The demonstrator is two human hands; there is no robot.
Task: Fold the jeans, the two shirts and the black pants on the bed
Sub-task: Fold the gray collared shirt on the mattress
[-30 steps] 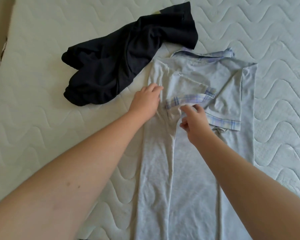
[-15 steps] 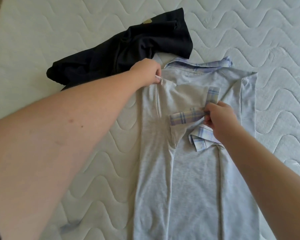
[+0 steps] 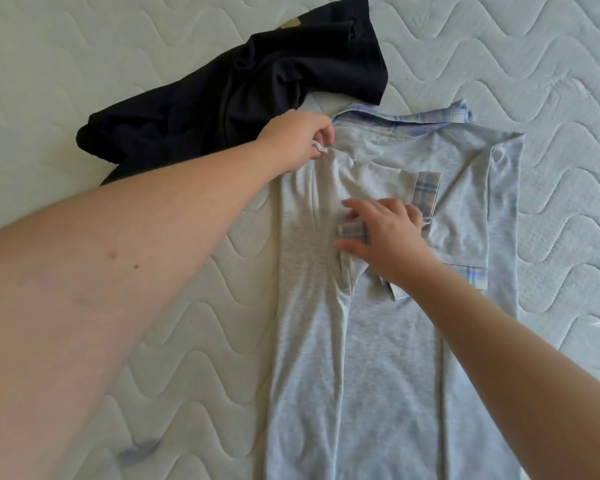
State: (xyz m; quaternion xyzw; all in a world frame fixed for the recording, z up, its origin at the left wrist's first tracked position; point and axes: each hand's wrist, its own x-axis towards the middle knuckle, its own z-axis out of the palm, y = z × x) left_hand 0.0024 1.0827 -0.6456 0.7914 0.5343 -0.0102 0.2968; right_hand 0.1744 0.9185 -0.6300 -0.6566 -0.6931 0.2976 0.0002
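A light grey shirt (image 3: 378, 341) with plaid collar and cuffs lies lengthwise on the bed, both sides folded inward. My left hand (image 3: 298, 140) pinches the shirt's upper left shoulder corner. My right hand (image 3: 385, 233) lies flat with spread fingers on the left sleeve, which is folded across the chest, covering part of its plaid cuff (image 3: 352, 232). The right sleeve's plaid cuff (image 3: 473, 275) shows beside my right forearm. Black pants (image 3: 239, 84) sit crumpled at the back left, touching the shirt's collar end.
The white quilted mattress (image 3: 84, 57) surrounds the clothes on all sides. A small bluish mark (image 3: 136, 452) shows on the mattress near my left arm. No other garments are in view.
My right hand let go of the plaid cuff and now lies flat, pressing the sleeve down. My left hand keeps its pinch on the shoulder corner.
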